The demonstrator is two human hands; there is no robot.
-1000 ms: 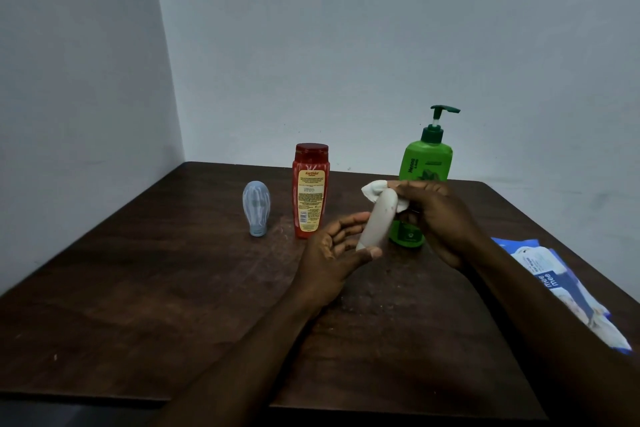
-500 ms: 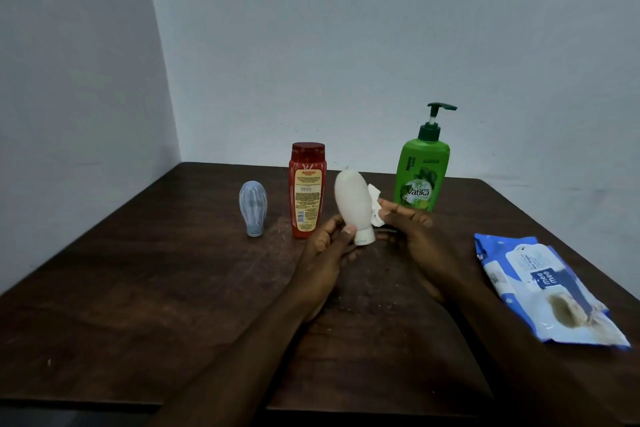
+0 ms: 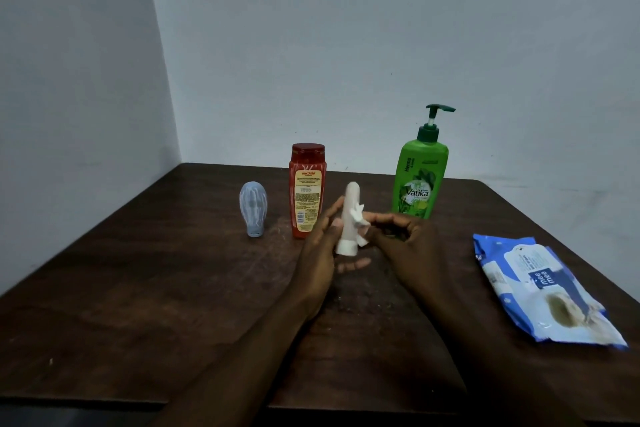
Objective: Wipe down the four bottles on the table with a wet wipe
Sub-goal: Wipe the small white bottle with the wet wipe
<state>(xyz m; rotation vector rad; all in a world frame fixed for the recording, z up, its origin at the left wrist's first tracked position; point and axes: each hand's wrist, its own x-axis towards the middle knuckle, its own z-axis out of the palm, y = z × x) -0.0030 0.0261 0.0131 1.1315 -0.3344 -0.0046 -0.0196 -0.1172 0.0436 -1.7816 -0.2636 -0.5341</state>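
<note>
Both forearms reach in over the table's (image 3: 138, 288) near edge. The left hand (image 3: 320, 253) curls around a white bottle (image 3: 350, 204), held upright with its cap down. The right hand (image 3: 410, 246) pinches a wet wipe (image 3: 358, 220) against the bottle's side. A wipes pack (image 3: 540, 291) lies right of the right hand. The widest stretch of wood lies left of the left hand. Beyond the hands stand a pale blue bottle (image 3: 252, 208), a red bottle (image 3: 306, 191) and a green pump bottle (image 3: 419, 180), short of the far edge.

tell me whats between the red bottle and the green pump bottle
The white bottle, gripped by the left hand, wipe against it; head view shows it.
</note>
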